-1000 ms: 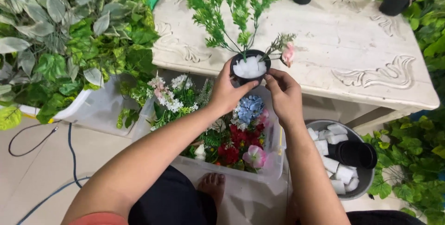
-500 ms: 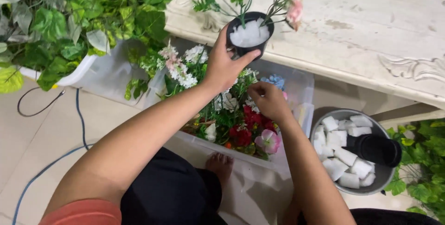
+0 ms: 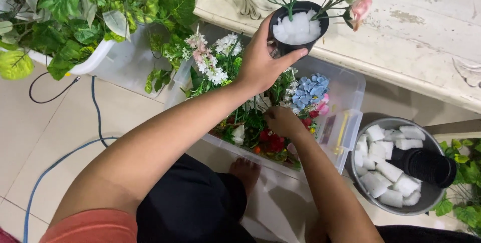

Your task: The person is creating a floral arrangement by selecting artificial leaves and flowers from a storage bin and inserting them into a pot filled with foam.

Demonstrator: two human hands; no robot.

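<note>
My left hand (image 3: pixel 261 61) grips a small black pot (image 3: pixel 296 26) filled with white foam, holding it at the edge of a white wooden table (image 3: pixel 416 37). Green stems and a pink flower (image 3: pixel 362 5) stick up out of the pot. My right hand (image 3: pixel 281 120) is down inside a clear plastic bin (image 3: pixel 345 97) full of artificial flowers, among red, white and blue blooms (image 3: pixel 309 90). Its fingers are buried in the flowers, so its grasp is hidden.
A metal bowl (image 3: pixel 373 200) with white foam blocks and a stack of black pots (image 3: pixel 426 165) sits at the right on the floor. Leafy green plants (image 3: pixel 75 12) fill the upper left. Cables (image 3: pixel 60 158) cross the tiled floor. My bare foot (image 3: pixel 246 171) rests beside the bin.
My right hand left the pot and dropped into the bin of flowers. The left hand kept hold of the pot, and the view shifted downward.
</note>
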